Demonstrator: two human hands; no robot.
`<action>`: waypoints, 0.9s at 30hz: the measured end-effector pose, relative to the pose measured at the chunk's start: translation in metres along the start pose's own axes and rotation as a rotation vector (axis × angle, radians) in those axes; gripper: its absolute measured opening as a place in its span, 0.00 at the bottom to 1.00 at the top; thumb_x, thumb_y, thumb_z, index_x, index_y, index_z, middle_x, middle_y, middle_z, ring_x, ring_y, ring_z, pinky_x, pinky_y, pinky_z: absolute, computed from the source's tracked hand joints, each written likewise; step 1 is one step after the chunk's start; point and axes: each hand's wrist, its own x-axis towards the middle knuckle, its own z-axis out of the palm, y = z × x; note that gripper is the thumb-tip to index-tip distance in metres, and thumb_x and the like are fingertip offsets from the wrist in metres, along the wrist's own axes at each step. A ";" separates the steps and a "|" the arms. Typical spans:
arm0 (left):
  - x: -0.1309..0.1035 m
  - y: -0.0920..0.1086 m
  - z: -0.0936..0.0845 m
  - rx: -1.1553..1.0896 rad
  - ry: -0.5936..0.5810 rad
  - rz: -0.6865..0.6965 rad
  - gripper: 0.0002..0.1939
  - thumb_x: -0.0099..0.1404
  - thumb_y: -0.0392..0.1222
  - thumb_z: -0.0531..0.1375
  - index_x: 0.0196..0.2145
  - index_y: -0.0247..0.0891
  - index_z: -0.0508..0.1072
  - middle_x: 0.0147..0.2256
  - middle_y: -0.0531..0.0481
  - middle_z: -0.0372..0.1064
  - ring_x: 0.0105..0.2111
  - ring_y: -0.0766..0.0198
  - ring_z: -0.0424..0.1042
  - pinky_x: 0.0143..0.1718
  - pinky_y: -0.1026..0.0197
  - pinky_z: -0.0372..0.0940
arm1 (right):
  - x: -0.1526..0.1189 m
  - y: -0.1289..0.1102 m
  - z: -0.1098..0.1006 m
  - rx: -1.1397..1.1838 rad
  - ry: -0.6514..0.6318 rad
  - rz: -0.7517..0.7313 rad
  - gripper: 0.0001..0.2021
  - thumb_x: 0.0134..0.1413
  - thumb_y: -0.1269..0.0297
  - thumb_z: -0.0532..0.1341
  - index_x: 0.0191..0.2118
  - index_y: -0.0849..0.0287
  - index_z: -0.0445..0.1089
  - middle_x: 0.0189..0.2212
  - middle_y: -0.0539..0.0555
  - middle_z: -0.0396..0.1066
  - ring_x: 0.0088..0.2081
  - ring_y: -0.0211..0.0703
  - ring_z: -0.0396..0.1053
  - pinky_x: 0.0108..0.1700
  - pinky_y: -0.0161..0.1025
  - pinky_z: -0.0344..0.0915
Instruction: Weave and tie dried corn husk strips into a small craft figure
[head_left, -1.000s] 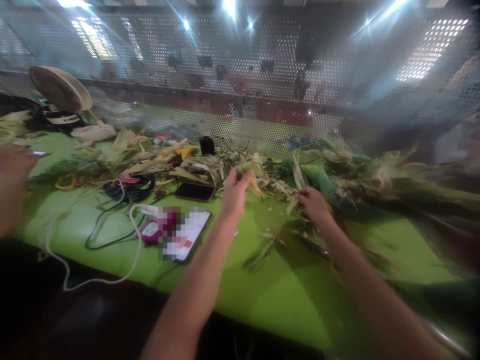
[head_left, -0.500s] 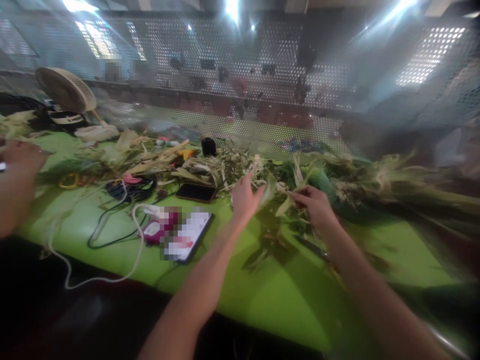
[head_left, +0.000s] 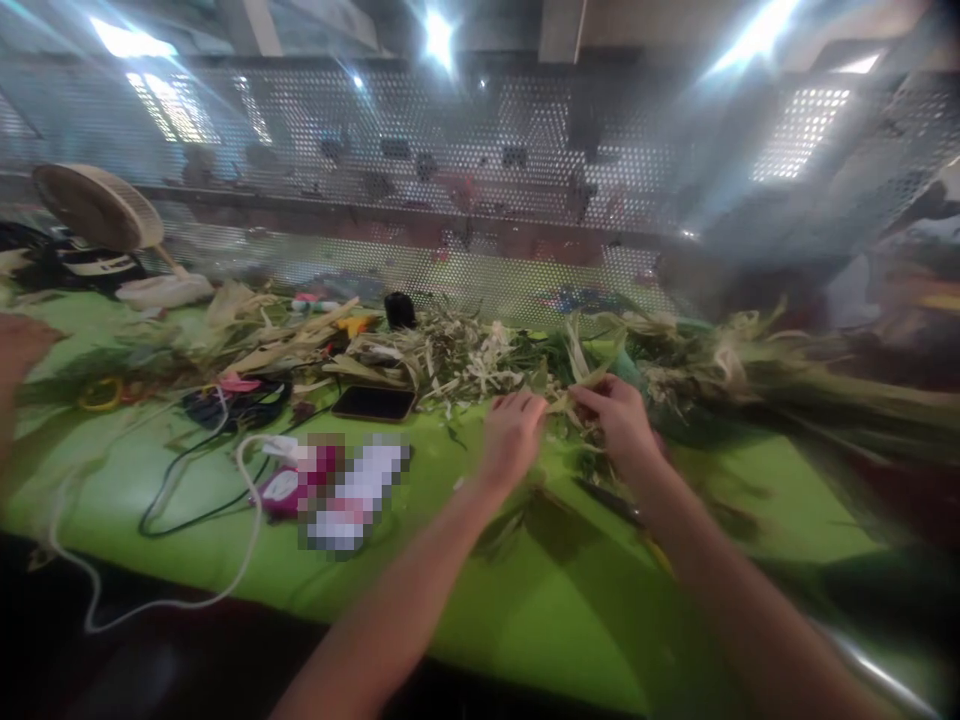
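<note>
A pale green corn husk strip (head_left: 560, 403) stretches between my two hands above the green table (head_left: 555, 620). My right hand (head_left: 619, 415) pinches one end of it between thumb and fingers. With its fingers curled, my left hand (head_left: 513, 432) grips the other end, its fingertips partly hidden. Behind them lies a loose heap of shredded dry husk (head_left: 480, 350). Below my right hand a pair of dark-bladed scissors or a knife (head_left: 607, 497) rests on the table, partly covered by my forearm.
Another person's hand (head_left: 22, 345) enters at the left edge. Left of my arms lie a black phone (head_left: 373, 403), a lit phone (head_left: 360, 495), a magenta device (head_left: 289, 490) and a white cable (head_left: 176, 604). A fan (head_left: 101, 205) stands back left; long husks (head_left: 810, 385) lie right.
My left hand has moved right and closed, its fingers coming from spread to curled on the strip near my right hand. The view has shifted slightly; the other person's hand is farther left.
</note>
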 end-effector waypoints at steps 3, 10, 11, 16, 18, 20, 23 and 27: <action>0.000 0.006 -0.002 0.027 0.024 0.018 0.17 0.67 0.35 0.57 0.53 0.40 0.68 0.46 0.44 0.73 0.47 0.56 0.70 0.46 0.54 0.60 | 0.001 0.000 -0.002 0.024 0.022 0.007 0.19 0.31 0.55 0.72 0.25 0.59 0.66 0.19 0.46 0.66 0.19 0.33 0.61 0.24 0.35 0.59; -0.002 0.003 0.000 0.102 0.062 0.130 0.10 0.69 0.36 0.55 0.45 0.41 0.73 0.44 0.46 0.73 0.45 0.59 0.70 0.48 0.55 0.57 | -0.008 0.003 0.008 -0.018 -0.041 0.023 0.18 0.32 0.54 0.72 0.25 0.58 0.65 0.18 0.46 0.64 0.20 0.33 0.59 0.23 0.35 0.56; -0.002 0.003 -0.001 0.114 0.066 0.138 0.08 0.69 0.37 0.54 0.41 0.41 0.74 0.41 0.47 0.74 0.43 0.60 0.70 0.48 0.55 0.57 | -0.009 0.003 0.009 -0.028 -0.039 0.029 0.19 0.32 0.54 0.71 0.24 0.58 0.63 0.18 0.45 0.64 0.19 0.33 0.59 0.23 0.35 0.56; 0.001 0.005 -0.005 0.129 0.084 0.138 0.08 0.68 0.36 0.55 0.35 0.40 0.74 0.37 0.47 0.74 0.39 0.61 0.70 0.45 0.55 0.56 | -0.006 0.005 0.007 0.036 -0.004 0.005 0.21 0.32 0.54 0.71 0.23 0.55 0.57 0.17 0.43 0.59 0.19 0.32 0.57 0.23 0.34 0.56; 0.002 0.003 -0.004 0.096 0.078 0.112 0.08 0.68 0.36 0.55 0.34 0.39 0.74 0.37 0.47 0.73 0.39 0.61 0.70 0.44 0.56 0.57 | 0.000 0.004 0.001 0.075 0.031 -0.017 0.21 0.33 0.54 0.70 0.24 0.54 0.56 0.17 0.43 0.57 0.19 0.32 0.56 0.22 0.34 0.55; 0.003 -0.002 -0.002 0.032 0.074 0.052 0.07 0.67 0.37 0.56 0.33 0.39 0.73 0.36 0.47 0.73 0.40 0.60 0.70 0.44 0.56 0.57 | 0.008 0.000 -0.008 0.137 0.103 -0.046 0.20 0.34 0.55 0.70 0.25 0.54 0.56 0.18 0.42 0.57 0.19 0.32 0.56 0.22 0.33 0.54; 0.006 -0.013 0.001 -0.161 0.108 -0.140 0.06 0.65 0.39 0.58 0.31 0.38 0.73 0.35 0.47 0.72 0.39 0.60 0.69 0.43 0.58 0.59 | 0.014 -0.007 -0.020 0.231 0.225 -0.116 0.20 0.33 0.57 0.69 0.26 0.54 0.56 0.18 0.42 0.57 0.20 0.32 0.56 0.23 0.32 0.55; 0.009 -0.015 0.005 -0.574 0.079 -0.452 0.10 0.63 0.47 0.60 0.33 0.37 0.72 0.29 0.51 0.68 0.30 0.63 0.66 0.35 0.61 0.60 | 0.006 -0.002 -0.009 0.167 0.041 -0.057 0.19 0.34 0.51 0.70 0.25 0.55 0.63 0.19 0.44 0.62 0.20 0.33 0.59 0.24 0.33 0.57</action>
